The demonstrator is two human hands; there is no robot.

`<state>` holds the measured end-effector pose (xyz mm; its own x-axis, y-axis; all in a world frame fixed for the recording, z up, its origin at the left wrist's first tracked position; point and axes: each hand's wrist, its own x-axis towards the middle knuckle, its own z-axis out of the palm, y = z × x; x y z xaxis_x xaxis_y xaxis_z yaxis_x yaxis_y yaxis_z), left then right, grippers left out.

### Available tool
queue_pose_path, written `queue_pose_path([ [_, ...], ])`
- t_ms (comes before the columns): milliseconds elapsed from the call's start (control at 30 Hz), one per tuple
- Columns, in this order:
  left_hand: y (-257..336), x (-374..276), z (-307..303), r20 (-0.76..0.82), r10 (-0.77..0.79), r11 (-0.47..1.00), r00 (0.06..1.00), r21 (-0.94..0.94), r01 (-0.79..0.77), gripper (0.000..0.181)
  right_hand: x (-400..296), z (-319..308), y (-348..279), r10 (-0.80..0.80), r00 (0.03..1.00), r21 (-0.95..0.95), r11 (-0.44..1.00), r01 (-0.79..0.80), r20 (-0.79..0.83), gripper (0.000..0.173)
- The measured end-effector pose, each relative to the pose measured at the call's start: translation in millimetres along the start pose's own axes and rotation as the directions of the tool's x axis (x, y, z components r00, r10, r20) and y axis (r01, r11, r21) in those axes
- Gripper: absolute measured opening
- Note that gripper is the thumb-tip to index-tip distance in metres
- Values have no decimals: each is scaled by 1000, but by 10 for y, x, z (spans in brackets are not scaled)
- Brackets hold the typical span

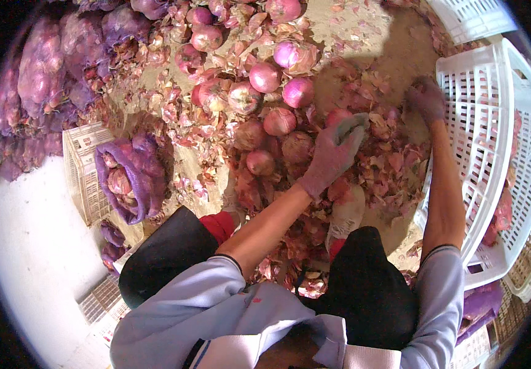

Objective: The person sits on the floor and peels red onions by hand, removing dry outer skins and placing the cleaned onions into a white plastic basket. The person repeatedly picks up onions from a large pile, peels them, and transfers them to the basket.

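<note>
Both hands wear knitted gloves with a darker coating. My left hand (pixel 339 150) reaches over the loose red onions in front of me, beside a partly covered red onion (pixel 338 117). Its fingers are bent, and whether they grip anything is hidden. Farther right, my right hand (pixel 426 99) hangs in shadow by the near wall of a white slatted plastic crate (pixel 475 133); its fingers are too dark to read. Between my feet and beyond lie several onions, among them a shiny red onion (pixel 265 77) and a red onion (pixel 280 122) nearer my left hand.
Dry onion skins (pixel 196 152) litter the floor. On the left stand purple mesh sacks of onions (pixel 42 69), an open purple sack (pixel 148 180) and a cream crate (pixel 85 170). Another white crate (pixel 477 18) is at upper right. Onions (pixel 503 212) show inside the right-hand crate.
</note>
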<state>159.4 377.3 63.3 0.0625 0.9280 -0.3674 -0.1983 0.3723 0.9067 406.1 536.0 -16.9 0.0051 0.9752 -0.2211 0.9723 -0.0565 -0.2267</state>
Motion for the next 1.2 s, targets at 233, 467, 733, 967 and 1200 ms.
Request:
queue_pose_path([
  [233, 100, 293, -23, 29, -43, 954, 999, -297, 50, 59, -598, 16, -1031, -50, 988, 900, 409, 152, -144, 18],
  [467, -60, 51, -366, -225, 83, 962, 971, -236, -137, 54, -597, 148, -1830, -375, 864, 545, 670, 503, -336, 21],
  [733, -180, 128, -1173, -390, 60, 949, 919, -262, -173, 42, 141, 187, -2513, -559, 829, 172, 814, 554, -23, 76],
  [967, 120, -30, -1504, -206, -26, 663, 978, -736, -137, 29, 586, 611, -2665, -500, 846, 312, 846, 432, 185, 79],
  [1200, 251, -273, -1350, -161, -12, 434, 987, -890, -140, 45, 215, 503, -2085, -427, 883, 862, -356, -361, 193, 60],
])
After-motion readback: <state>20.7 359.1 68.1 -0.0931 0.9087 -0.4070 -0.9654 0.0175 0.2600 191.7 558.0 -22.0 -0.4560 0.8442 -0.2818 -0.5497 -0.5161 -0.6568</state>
